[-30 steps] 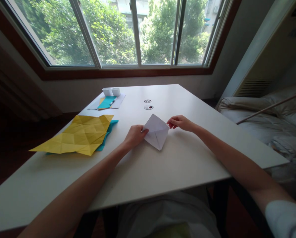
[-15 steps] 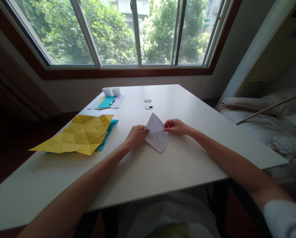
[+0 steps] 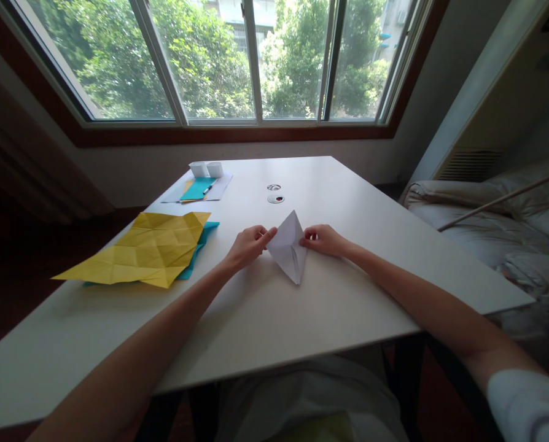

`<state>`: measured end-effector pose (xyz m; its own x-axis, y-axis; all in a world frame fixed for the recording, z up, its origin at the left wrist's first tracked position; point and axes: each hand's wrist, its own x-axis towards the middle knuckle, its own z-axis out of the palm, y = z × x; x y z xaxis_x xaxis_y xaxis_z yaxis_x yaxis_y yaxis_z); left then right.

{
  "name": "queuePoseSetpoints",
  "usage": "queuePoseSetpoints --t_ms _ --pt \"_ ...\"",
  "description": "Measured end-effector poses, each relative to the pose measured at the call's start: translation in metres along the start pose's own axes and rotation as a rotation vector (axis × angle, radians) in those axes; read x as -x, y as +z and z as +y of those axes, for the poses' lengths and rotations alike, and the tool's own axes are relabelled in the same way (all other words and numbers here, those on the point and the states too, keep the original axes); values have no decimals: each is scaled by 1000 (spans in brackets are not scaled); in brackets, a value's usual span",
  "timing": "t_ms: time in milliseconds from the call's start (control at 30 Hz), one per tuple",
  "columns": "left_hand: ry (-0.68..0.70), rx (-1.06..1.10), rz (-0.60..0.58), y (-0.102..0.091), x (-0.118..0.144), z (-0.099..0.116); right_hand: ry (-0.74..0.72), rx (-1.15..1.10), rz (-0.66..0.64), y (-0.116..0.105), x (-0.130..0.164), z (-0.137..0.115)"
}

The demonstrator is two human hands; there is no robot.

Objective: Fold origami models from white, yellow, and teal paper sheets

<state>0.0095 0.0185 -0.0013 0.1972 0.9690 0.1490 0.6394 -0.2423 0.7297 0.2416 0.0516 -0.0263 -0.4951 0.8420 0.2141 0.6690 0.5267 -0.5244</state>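
A sheet of white paper (image 3: 287, 245), folded into a diamond with a crease down its lower half, is held over the middle of the table. My left hand (image 3: 249, 245) pinches its left corner between thumb and fingers. On the opposite side, my right hand (image 3: 324, 240) pinches the right edge. The top point of the diamond stands up and its lower tip points toward me. Behind my left forearm lies a creased yellow sheet of paper (image 3: 148, 250), resting on a teal sheet (image 3: 192, 261) that sticks out at its right side.
The white table (image 3: 366, 294) stands below a window. At its far left are two small white containers (image 3: 214, 169), teal paper (image 3: 197, 189), a pen (image 3: 209, 188) and white sheets (image 3: 223, 186). Two round table inserts (image 3: 276, 199) lie beyond the folded paper. A covered couch (image 3: 463, 202) is at right.
The folded paper has tilted and its right side has turned up, so it looks narrower. My left hand has shifted slightly left, and my right fingers have closed on the right edge.
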Motion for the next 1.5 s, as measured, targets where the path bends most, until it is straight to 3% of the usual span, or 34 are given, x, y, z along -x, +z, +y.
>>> queuePoseSetpoints --t_ms 133,233,333,433,533,667,933,1267,1367,1500 --pt "-23 321 -82 3 -2 1 -30 20 -3 0 0 0" --pt "-8 346 -159 6 -2 0 -45 10 -16 0 0 -1" --pt "85 122 -190 10 -2 -5 -44 4 -32 1 0 -2" --pt "284 -144 -149 13 -2 -13 -25 -14 -31 2 0 -1" --pt "457 -295 -113 16 -3 -20 -19 -44 37 4 2 -1" --pt "531 -420 -127 17 -2 -22 -59 23 160 6 3 -2" --pt "473 -510 -226 16 0 -18 -214 225 -62 2 5 -3" --pt "338 -493 -336 13 0 -21 -143 248 -200 -5 9 -8" --pt "300 -505 -287 15 -1 -18 -132 247 -211 -5 10 -10" --pt "201 -538 -90 18 -1 -13 -100 231 -190 -4 10 -9"
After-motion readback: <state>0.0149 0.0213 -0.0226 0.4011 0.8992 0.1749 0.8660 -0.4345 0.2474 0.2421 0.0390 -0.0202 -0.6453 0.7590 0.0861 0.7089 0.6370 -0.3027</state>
